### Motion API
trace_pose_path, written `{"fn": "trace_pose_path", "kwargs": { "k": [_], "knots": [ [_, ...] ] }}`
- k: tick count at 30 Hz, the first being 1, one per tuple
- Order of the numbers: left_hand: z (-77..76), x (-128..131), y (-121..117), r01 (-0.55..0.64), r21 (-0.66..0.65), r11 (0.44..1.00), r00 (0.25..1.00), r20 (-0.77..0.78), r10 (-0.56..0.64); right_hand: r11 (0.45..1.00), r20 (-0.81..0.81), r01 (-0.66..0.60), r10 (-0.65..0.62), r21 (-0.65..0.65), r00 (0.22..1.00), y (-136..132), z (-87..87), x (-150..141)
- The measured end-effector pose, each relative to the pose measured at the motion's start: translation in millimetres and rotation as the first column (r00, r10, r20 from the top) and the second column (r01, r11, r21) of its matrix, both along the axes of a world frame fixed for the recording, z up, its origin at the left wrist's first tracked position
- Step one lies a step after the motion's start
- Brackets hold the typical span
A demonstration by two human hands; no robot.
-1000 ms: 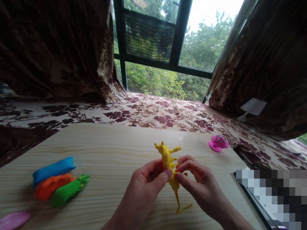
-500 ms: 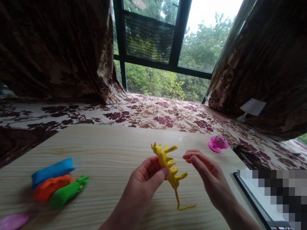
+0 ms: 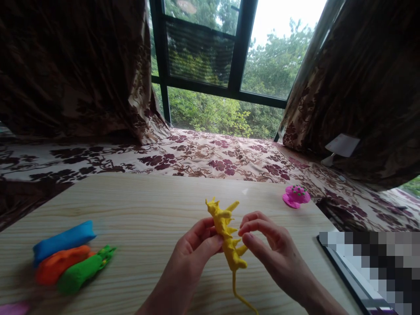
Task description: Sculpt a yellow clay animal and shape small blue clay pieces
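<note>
The figure [image 3: 226,234] is pinched in the left hand [image 3: 193,251]; the right hand's [image 3: 275,245] fingers are held slightly apart beside it.

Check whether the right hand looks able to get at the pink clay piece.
Probably yes: the right hand seems to hold nothing, its fingertips close beside the yellow clay figure, and only bare wooden tabletop shows between it and the pink clay piece.

Left hand [image 3: 194,247] pinches; right hand [image 3: 278,247] curls nearby.
</note>
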State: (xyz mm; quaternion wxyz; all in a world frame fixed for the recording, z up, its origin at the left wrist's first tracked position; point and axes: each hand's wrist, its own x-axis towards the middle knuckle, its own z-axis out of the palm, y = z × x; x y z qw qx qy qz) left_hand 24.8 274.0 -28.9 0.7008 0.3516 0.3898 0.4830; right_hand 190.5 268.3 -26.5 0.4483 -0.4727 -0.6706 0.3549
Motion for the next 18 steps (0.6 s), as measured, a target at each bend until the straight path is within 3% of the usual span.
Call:
{"fn": "trace_pose_path", "kwargs": {
  "k": [10, 18],
  "knots": [
    [0.8, 0.7, -2.3, 0.035, 0.018, 0.999, 0.999, 0.015, -0.035, 0.995, -0.021, -0.062, 0.061, -0.076, 0.998, -0.8, -2.7, -2.6],
    [1.3, -1.3, 0.7, 0.049, -0.004, 0.999, 0.998, 0.034, -0.049, 0.996, -0.040, -0.070, 0.068, -0.057, 0.997, 0.5, -3.1, -2.6]
  ]
}}
